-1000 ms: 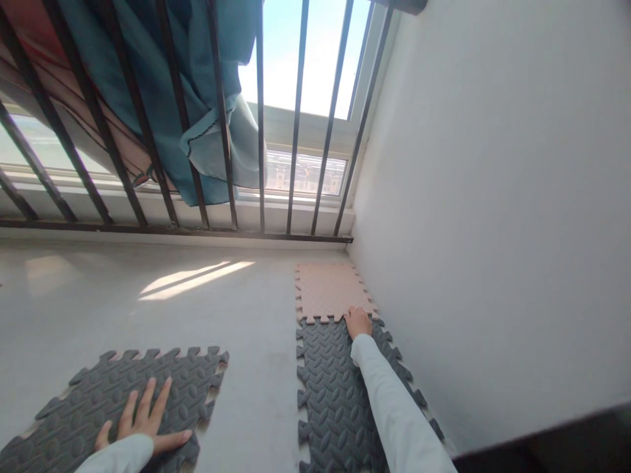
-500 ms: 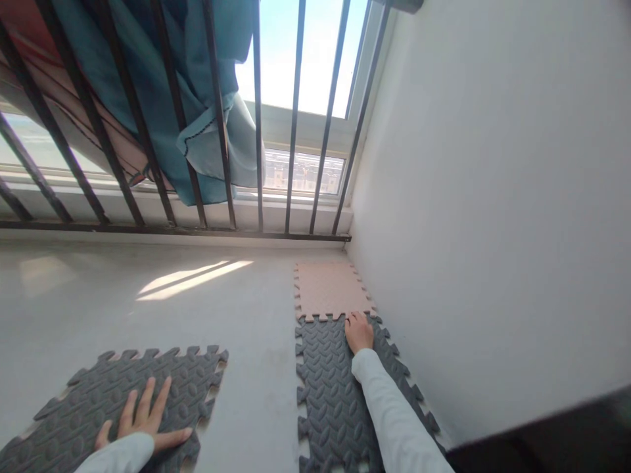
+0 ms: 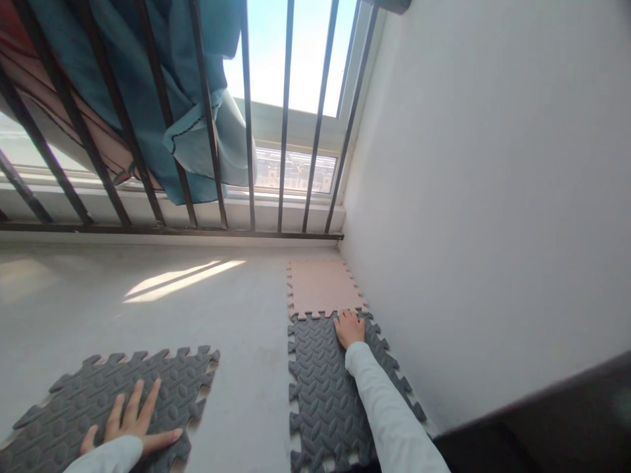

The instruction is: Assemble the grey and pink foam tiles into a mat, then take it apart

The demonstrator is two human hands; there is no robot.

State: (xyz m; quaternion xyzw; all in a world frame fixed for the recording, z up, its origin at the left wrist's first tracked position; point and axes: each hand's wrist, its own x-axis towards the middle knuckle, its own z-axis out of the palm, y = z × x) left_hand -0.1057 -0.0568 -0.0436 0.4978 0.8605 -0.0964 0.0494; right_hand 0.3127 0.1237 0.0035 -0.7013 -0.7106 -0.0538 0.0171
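Note:
My left hand (image 3: 129,424) lies palm down with its fingers spread on a loose dark grey foam mat tile (image 3: 180,378) at the lower left. My right hand (image 3: 350,330) rests on the far end of another dark grey foam mat tile (image 3: 315,374), its fingertips at the seam with a pink foam mat tile (image 3: 323,286). The grey and pink tiles meet edge to edge along their toothed sides. Beneath my right hand part of that seam is hidden, and my right sleeve covers some of the grey tile.
A white wall (image 3: 468,197) rises along the right side of the tile row. Across the back runs a dark metal railing (image 3: 236,232), with blue and pink fabric (image 3: 197,144) hanging behind it by the window. Sunlit streaks fall on the pale floor (image 3: 246,368). Something dark fills the lower right corner.
The whole view has shifted slightly, so things appear a little further left. Both hands stay at the same places on their tiles, and the right fingers look slightly more spread.

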